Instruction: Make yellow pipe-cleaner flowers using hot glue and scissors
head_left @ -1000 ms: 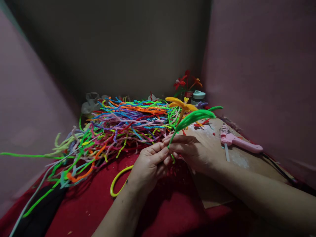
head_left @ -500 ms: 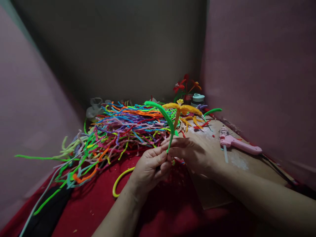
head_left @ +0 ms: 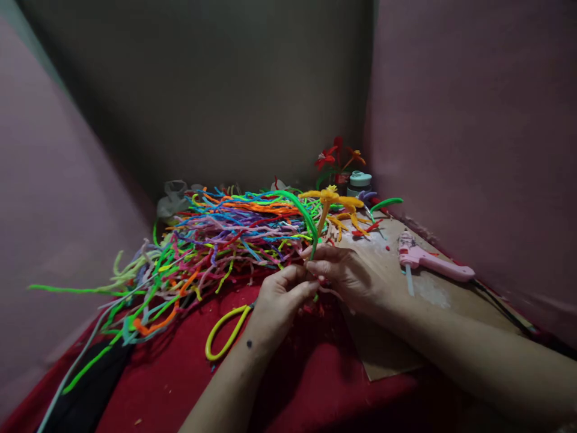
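A yellow-orange pipe-cleaner flower (head_left: 325, 210) stands upright between my hands, a curved green pipe-cleaner leaf (head_left: 303, 210) beside its stem. My right hand (head_left: 345, 273) pinches the stem where leaf and flower come together. Lower down, my left hand (head_left: 282, 297) has thumb and fingers closed around the stem's lower part, which is mostly hidden; a short green end shows below the fingers. Close to my left wrist lie scissors, of which one yellow handle loop (head_left: 210, 346) shows.
A big heap of coloured pipe cleaners (head_left: 234, 225) covers the back and left of the red cloth (head_left: 171, 385). On the right, a pink glue gun (head_left: 433, 263) rests on a cardboard sheet (head_left: 387, 355). Finished red flowers (head_left: 327, 158) and a lidded bottle (head_left: 359, 178) stand at the back.
My left hand has shifted slightly down, its thumb now pointing right. The flower and leaf have tilted a little, and more of the scissors' handle is uncovered.
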`<state>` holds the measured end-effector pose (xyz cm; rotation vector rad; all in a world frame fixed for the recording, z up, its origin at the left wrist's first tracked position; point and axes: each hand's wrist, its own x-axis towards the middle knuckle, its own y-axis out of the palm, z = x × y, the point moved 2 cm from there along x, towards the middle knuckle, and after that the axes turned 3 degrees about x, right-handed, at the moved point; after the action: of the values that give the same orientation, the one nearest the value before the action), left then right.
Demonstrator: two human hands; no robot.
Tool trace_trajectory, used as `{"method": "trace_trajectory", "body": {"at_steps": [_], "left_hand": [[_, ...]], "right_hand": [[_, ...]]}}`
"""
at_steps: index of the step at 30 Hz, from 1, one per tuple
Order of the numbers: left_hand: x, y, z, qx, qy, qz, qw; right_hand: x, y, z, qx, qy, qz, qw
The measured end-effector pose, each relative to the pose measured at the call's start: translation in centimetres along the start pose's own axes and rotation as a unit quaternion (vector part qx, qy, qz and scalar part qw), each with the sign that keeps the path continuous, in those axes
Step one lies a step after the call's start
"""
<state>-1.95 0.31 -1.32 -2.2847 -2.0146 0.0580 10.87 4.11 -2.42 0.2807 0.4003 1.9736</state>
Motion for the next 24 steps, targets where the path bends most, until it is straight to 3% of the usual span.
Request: {"method": "trace_trajectory", "body": {"at_steps": [6, 10, 18, 24], "left_hand": [[0.1, -0.3, -0.1, 0.019, 0.034, -0.069, 0.997], [0.1, -0.5, 0.0, 0.011, 0.034, -0.079, 0.996], [-0.2, -0.9, 0.1, -0.094, 0.0, -0.019, 0.995], [-0.1, -0.9, 0.3, -0.151, -0.053, 0.018, 0.987]], "right_hand": [[-0.6, 0.7, 1.0, -0.05, 0.036, -0.042, 0.997], [-0.7, 0.7, 1.1, -0.063, 0.013, -0.024, 0.998], [-0.8, 0.7, 1.4, -0.054, -0.026, 0.032, 0.998], [-0.5, 0.3, 1.0, -0.06, -0.012, 0.051, 0.997]]}}
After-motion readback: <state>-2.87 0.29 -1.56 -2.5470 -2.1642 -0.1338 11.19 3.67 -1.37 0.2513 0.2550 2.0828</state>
